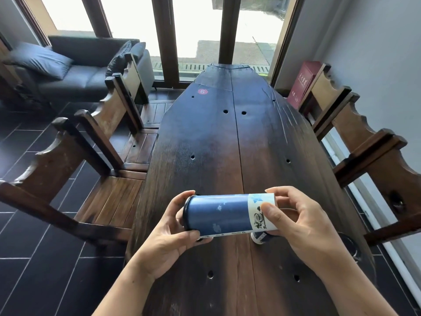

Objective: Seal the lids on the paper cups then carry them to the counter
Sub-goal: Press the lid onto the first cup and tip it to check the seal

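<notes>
Dark plank table (227, 137) runs up frame centre, wooden chairs on both sides, sofa (75, 71) upper left. Blue paper cup (227, 214) is held sideways above the table at lower centre, dark lid (187, 213) facing left. Left hand (168, 233) curls fingers round the lid rim, likely pressing it on; right hand (296, 222) pinches the base, thumb on top, to brace. 2nd cup (259, 237) peeks out beneath, mostly hidden. Sealing looks underway; counter not visible.

Left hand (176, 226), right hand (296, 221): grip closed, raised
</notes>
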`<state>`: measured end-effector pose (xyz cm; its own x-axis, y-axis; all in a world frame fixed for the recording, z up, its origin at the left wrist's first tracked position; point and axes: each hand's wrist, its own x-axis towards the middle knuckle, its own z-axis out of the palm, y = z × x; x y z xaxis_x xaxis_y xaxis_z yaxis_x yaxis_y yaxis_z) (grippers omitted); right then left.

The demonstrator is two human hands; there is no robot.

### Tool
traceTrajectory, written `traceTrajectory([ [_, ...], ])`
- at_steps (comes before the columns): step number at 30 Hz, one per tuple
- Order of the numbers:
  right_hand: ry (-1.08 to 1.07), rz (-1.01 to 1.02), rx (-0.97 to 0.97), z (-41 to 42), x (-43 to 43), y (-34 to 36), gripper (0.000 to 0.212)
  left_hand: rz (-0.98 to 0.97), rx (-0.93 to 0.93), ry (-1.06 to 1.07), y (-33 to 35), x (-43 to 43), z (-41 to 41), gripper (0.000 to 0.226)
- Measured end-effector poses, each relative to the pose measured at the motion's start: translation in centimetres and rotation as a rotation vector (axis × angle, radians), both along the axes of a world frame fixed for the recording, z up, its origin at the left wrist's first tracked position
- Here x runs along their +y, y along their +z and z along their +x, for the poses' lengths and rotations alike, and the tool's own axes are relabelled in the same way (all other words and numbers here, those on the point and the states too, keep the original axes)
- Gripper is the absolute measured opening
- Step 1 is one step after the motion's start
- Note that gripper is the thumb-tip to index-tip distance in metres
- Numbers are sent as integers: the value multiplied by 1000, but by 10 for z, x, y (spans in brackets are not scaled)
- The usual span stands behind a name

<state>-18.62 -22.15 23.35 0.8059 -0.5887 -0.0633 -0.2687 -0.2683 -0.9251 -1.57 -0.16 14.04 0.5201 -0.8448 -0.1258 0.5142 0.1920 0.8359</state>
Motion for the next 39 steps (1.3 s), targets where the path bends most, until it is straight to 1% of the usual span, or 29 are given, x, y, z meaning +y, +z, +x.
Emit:
traceTrajectory([
  [3, -14, 8, -26, -2, -1, 3, 43, 10, -12, -31, 2, -1, 0, 91],
  [5, -7, -25, -30, -2, -2, 7, 40, 18, 0, -57, 5, -1, 2, 95],
  [9, 21, -155, -30, -4, 1, 17, 42, 89, 62, -86, 11, -3, 4, 81],
  [14, 72, -250, -19, -6, 8, 25, 45, 157, 110, -146, 17, -5, 6, 87],
  [18, 94, -298, -24, -6, 13, 28, 48, 138, 87, -134, 15, -6, 4, 82],
  [21, 105, -337, -13, -5, 14, 28, 47, 123, 80, -118, 15, -5, 1, 84],
  [25, 105, -328, -21, -5, 16, 29, 43, 78, 67, -62, 18, -5, -1, 83],
  [29, 112, -317, -21, -5, 16, 32, 48, 32, 100, -8, 17, -6, -3, 79],
  [32, 105, -304, -9, -5, 15, 36, 53, -8, 109, 10, 17, -6, -3, 67],
  [35, 104, -295, -4, -5, 15, 39, 61, -30, 84, 16, 17, -5, -4, 66],
  [39, 75, -263, -9, -5, 17, 39, 63, -53, 56, 17, 19, -2, -8, 66],
])
